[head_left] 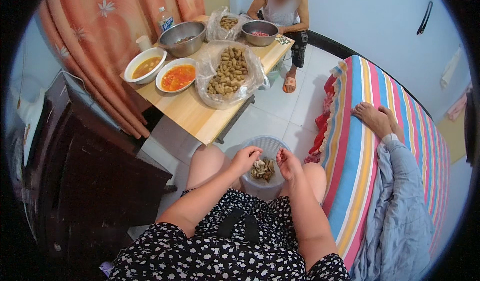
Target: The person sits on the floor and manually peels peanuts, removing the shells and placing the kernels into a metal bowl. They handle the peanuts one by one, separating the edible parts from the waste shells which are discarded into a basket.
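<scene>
My left hand (246,160) and my right hand (289,165) are held a little apart above my knees. Both have fingers curled into a pinch; whatever they hold, if anything, is too small to make out. Below and between them stands a pale blue plastic basket (272,142) on the floor, with empty peanut shells (263,170) at its bottom. On the wooden table ahead, an open clear plastic bag (204,83) is full of unshelled peanuts (228,73).
The table (200,123) also bears a steel bowl (184,38), a second steel bowl (260,33) with reddish kernels, two white bowls of food and a bottle (165,20). A person (282,8) sits beyond. Another person's legs (400,166) rest on a striped bed (345,201) at right.
</scene>
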Demonstrator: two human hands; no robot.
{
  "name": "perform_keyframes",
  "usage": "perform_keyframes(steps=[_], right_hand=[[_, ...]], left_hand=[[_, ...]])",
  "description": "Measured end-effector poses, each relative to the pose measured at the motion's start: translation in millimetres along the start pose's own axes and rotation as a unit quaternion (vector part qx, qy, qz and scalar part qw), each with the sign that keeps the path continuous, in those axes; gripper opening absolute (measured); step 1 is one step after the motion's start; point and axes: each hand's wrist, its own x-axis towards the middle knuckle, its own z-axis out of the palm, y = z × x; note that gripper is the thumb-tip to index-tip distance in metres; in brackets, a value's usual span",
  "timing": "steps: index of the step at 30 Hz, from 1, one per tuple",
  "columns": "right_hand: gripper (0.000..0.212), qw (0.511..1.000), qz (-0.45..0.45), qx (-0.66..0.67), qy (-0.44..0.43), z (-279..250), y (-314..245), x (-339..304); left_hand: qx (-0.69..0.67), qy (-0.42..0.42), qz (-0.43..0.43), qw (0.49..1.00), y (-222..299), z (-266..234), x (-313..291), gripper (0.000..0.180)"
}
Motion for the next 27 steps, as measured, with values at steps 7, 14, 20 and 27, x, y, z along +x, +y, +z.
perform_keyframes(steps=[7, 14, 20, 27], right_hand=[[0.015, 1.0, 0.004, -0.006, 0.027, 2.0, 5.8, -4.9], [0.014, 0.999, 0.031, -0.021, 0.022, -13.6, 14.8, 11.1], [0.014, 0.999, 0.038, 0.018, 0.034, -12.0, 11.6, 25.4], [0.014, 0.993, 0.048, -0.013, 0.104, 0.3, -6.4, 35.8]], left_hand=[[0.168, 0.04, 0.002, 0.985, 19.9, -19.7, -42.9, 0.018], [0.218, 0.014, 0.055, 0.974, 12.2, -28.2, -45.9, 0.016], [0.149, 0.007, 0.116, 0.982, -18.7, -6.1, -15.4, 0.019], [-0.068, -0.033, -0.047, 0.996, 19.9, 36.1, 42.5, 0.02]])
